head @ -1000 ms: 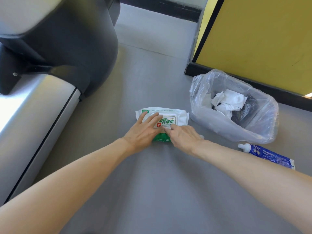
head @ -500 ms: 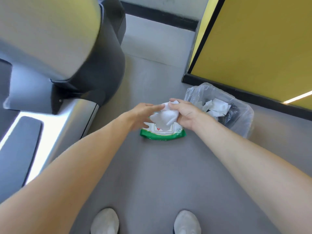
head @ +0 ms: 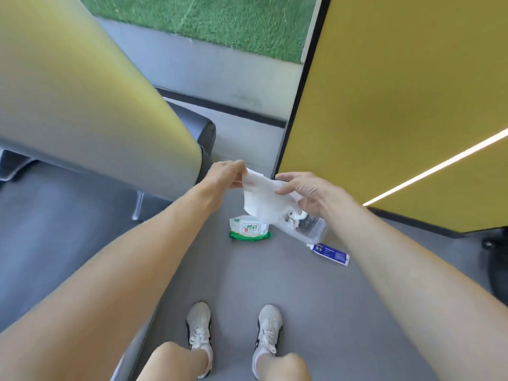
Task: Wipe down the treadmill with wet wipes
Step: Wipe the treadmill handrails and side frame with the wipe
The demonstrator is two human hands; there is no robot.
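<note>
Nearest, two white shoes (head: 199, 336) stand side by side on the grey floor (head: 288, 292), toes pointing away, with open floor ahead of them. Further out a blue-and-white tube (head: 330, 253) lies flat, cap toward the left, its print too small to read. Left of it the wipes pack (head: 248, 229) lies label-up, long axis left to right, with a green band along its near edge. The label carries green Chinese characters and a small red shield with a white cross. A clear bin bag (head: 313, 232) sits just right of the pack, behind the tube, partly hidden.

Above them the wet wipe (head: 261, 200) is held in the air, opened out, its long axis slanting from upper left to lower right. The left hand (head: 225, 174) pinches its upper left corner; the right hand (head: 305, 191) grips its right edge with curled fingers. The treadmill (head: 96, 111) rises at the left, its upright just beside the left hand. A yellow panel (head: 384, 105) edges the right, and green turf (head: 206, 20) lies beyond.
</note>
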